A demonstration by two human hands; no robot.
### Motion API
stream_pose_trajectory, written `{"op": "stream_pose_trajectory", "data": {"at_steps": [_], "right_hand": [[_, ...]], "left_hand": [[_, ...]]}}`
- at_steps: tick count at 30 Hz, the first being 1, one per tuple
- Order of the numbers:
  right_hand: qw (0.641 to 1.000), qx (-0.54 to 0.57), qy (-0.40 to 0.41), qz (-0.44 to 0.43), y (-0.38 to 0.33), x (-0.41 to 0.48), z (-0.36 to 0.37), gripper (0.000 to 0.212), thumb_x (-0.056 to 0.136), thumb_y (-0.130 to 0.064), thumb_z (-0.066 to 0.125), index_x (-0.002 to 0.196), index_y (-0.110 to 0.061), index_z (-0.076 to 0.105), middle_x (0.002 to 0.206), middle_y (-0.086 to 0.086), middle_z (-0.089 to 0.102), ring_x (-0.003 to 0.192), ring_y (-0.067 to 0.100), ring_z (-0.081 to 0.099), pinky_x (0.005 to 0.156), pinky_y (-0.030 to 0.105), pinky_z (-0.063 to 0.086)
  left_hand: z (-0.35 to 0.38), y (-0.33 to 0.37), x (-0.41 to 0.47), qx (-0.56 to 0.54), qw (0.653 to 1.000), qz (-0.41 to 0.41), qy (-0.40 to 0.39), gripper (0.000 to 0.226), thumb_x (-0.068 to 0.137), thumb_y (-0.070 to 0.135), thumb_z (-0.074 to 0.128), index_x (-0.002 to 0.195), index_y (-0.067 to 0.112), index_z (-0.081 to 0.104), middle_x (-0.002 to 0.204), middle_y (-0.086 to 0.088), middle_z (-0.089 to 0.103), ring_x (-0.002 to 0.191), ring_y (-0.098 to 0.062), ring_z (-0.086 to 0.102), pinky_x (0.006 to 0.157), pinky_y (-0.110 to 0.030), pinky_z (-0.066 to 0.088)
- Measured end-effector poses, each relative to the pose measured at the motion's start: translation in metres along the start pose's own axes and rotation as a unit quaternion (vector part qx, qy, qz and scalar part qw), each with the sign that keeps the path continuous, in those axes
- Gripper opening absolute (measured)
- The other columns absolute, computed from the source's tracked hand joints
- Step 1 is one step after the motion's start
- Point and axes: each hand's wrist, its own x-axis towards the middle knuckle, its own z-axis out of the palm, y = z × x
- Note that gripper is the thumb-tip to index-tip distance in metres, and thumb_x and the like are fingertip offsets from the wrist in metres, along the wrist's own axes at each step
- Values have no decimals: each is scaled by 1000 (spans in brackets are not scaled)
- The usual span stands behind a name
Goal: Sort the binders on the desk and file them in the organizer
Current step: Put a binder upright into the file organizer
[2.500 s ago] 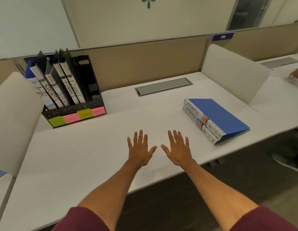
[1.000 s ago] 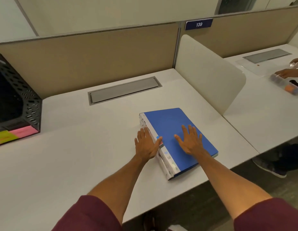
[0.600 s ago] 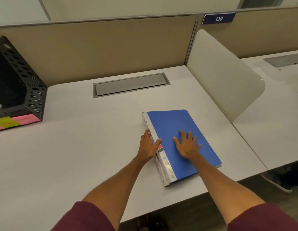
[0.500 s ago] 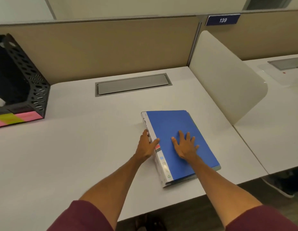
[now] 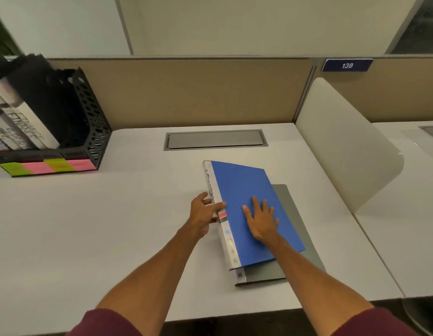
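— Where are the binders?

— The blue binder (image 5: 247, 202) lies on top of a grey binder (image 5: 293, 238) on the white desk (image 5: 89, 238), and it sits askew, so the grey cover shows at the right and near edges.

— And the hands?

— The left hand (image 5: 203, 214) is closed around the spine of the blue binder, thumb on top. The right hand (image 5: 261, 219) lies flat on the blue cover, fingers spread, gripping nothing.

— The organizer?

— The black organizer (image 5: 89, 122) stands far left, well apart, with labelled binders (image 5: 29, 127) inside.
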Motion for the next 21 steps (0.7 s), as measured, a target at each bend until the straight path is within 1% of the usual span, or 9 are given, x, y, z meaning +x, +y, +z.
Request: {"op": "stream_pose_trajectory", "data": {"at_steps": [3, 6, 9, 10, 12, 14, 18, 19, 21], "right_hand": [[999, 35, 15, -35, -20, 4, -13, 66, 97, -58, 29, 153, -30, 10, 161, 7, 6, 148, 33, 4, 116, 60, 11], [992, 91, 20, -84, -52, 10, -30, 64, 100, -49, 32, 154, -23, 11, 161, 10, 9, 148, 31, 8, 118, 53, 15], [973, 159, 38, -160, -96, 7, -46, 61, 101, -42, 38, 153, -17, 17, 160, 6, 19, 147, 26, 18, 119, 42, 18], [966, 174, 44, -186, -113, 3, -51, 61, 101, -42, 38, 153, -16, 19, 159, 4, 21, 146, 24, 21, 118, 40, 19], [952, 195, 42, -231, -145, -4, -60, 61, 100, -46, 37, 152, -18, 22, 158, 3, 24, 145, 23, 25, 117, 39, 22], [939, 217, 17, -265, -176, -12, -65, 64, 98, -50, 38, 152, -20, 20, 158, 3, 26, 144, 23, 28, 117, 43, 27], [928, 222, -75, -289, -228, -26, -63, 74, 96, -54, 40, 154, -28, 4, 159, 2, 23, 141, 29, 33, 110, 49, 38], [922, 237, -107, -288, -238, -30, -60, 76, 95, -53, 43, 154, -30, -1, 158, 2, 24, 138, 30, 37, 104, 49, 44], [906, 252, -169, -294, -256, -40, -52, 84, 94, -47, 50, 152, -32, -9, 154, 0, 31, 130, 28, 46, 86, 40, 53]], "left_hand": [[-3, 19, -9, -25, 998, 51, 7, 64, 77, 10, 77, 133, 9, 48, 125, -11, 61, 99, -31, 66, 56, -33, 59], [-5, 45, -20, -53, 992, 106, 40, 63, 73, 5, 79, 129, 12, 50, 121, -8, 59, 99, -29, 64, 53, -31, 59], [-10, 71, -30, -64, 979, 173, 81, 66, 69, 3, 82, 126, 14, 51, 119, -7, 60, 101, -27, 64, 69, -44, 61], [-13, 79, -34, -70, 974, 196, 90, 67, 68, 2, 82, 127, 14, 51, 119, -6, 60, 100, -26, 65, 72, -45, 61], [-18, 92, -43, -77, 961, 239, 112, 69, 68, 2, 83, 127, 15, 51, 118, -5, 61, 98, -23, 66, 68, -40, 61], [-25, 104, -53, -73, 949, 272, 140, 66, 70, 6, 82, 127, 17, 50, 118, -3, 62, 96, -23, 67, 65, -38, 62], [-52, 122, -65, -58, 930, 315, 180, 55, 75, 13, 79, 123, 23, 53, 115, 0, 61, 92, -23, 67, 56, -42, 60], [-62, 126, -65, -49, 927, 322, 185, 56, 75, 11, 78, 123, 23, 52, 115, 0, 60, 95, -23, 66, 56, -44, 60], [-83, 129, -64, -18, 923, 331, 194, 58, 77, 4, 74, 127, 22, 50, 118, -1, 57, 100, -24, 64, 59, -44, 61]]}}
